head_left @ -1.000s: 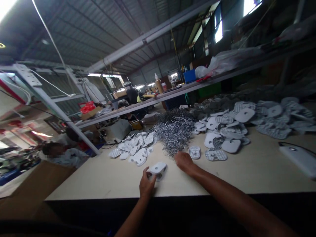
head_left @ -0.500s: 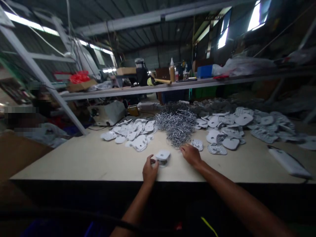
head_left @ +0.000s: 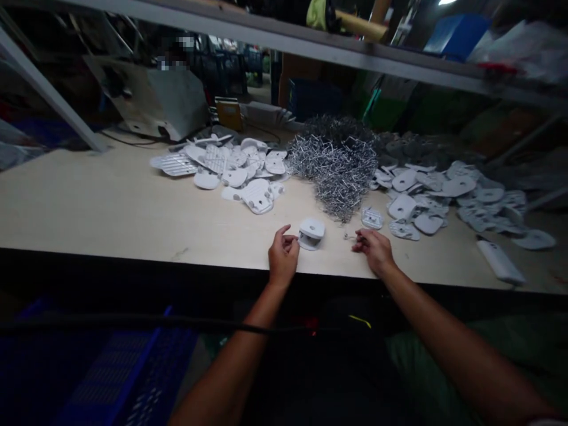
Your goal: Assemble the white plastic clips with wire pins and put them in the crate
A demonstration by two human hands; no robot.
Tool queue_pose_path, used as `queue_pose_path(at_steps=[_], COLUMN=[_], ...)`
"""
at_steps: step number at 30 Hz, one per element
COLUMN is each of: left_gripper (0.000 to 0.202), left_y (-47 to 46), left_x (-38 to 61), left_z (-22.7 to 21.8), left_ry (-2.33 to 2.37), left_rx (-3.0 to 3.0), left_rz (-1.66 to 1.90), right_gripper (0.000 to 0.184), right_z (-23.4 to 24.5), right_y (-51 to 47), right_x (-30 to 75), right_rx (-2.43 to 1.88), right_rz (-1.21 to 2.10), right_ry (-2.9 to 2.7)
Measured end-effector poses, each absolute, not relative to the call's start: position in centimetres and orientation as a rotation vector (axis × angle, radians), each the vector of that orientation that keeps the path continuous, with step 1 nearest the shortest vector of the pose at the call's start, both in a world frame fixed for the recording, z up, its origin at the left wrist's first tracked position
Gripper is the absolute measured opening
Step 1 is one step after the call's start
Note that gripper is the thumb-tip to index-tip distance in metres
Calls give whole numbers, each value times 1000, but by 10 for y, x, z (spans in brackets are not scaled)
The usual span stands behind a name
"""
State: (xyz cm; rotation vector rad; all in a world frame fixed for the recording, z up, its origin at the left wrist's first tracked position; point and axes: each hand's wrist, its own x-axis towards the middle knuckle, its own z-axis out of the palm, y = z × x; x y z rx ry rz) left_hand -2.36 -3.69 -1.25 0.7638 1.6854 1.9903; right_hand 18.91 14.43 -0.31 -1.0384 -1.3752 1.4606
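Note:
My left hand (head_left: 283, 254) grips a white plastic hinged part (head_left: 311, 234) by its left side, near the table's front edge. My right hand (head_left: 376, 251) is a short way to the right, with a small metal pin (head_left: 349, 236) sticking out from its fingertips. Behind them rises a tangled heap of metal pins (head_left: 337, 165). White perforated plastic pieces lie in a pile (head_left: 235, 171) to its left and in a larger pile (head_left: 444, 195) to its right. A separate white piece (head_left: 371, 218) lies just above my right hand.
The pale wooden table top (head_left: 110, 207) ends in a dark front edge. A long white object (head_left: 499, 261) lies at the right. Beyond the table stand a grey machine (head_left: 151, 100) and a shelf rail (head_left: 284, 35). A blue crate (head_left: 128, 373) sits below at the left.
The view has tilted down and the table sits higher in the frame. My right hand has drawn back from the heap with a small pin at its fingertips. My left hand still has the white part.

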Motion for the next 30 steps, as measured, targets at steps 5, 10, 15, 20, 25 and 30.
queue_pose_path(at_steps=[5, 10, 15, 20, 25, 30], left_gripper=[57, 63, 66, 71, 67, 43], left_y=[-35, -38, -42, -42, -53, -78], left_x=[-28, -29, -26, -20, -15, 10], left_z=[-14, -13, -16, -18, -14, -2], left_ry=[1724, 1758, 1775, 1681, 1537, 1542], left_rx=[886, 975, 1059, 1176, 1094, 883], left_rz=[1825, 1736, 1689, 1644, 1699, 1686], right_gripper=[40, 23, 7, 8, 10, 11], right_z=[2, 5, 16, 25, 33, 50], right_y=[143, 144, 146, 137, 116, 90], right_x=[198, 197, 191, 184, 186, 188], right_rx=[-988, -1016, -1087, -1159, -1156, -1060], right_rz=[1549, 1647, 1739, 1812, 1901, 2182], right_ry=[-1264, -1088, -1011, -913, -818, -675])
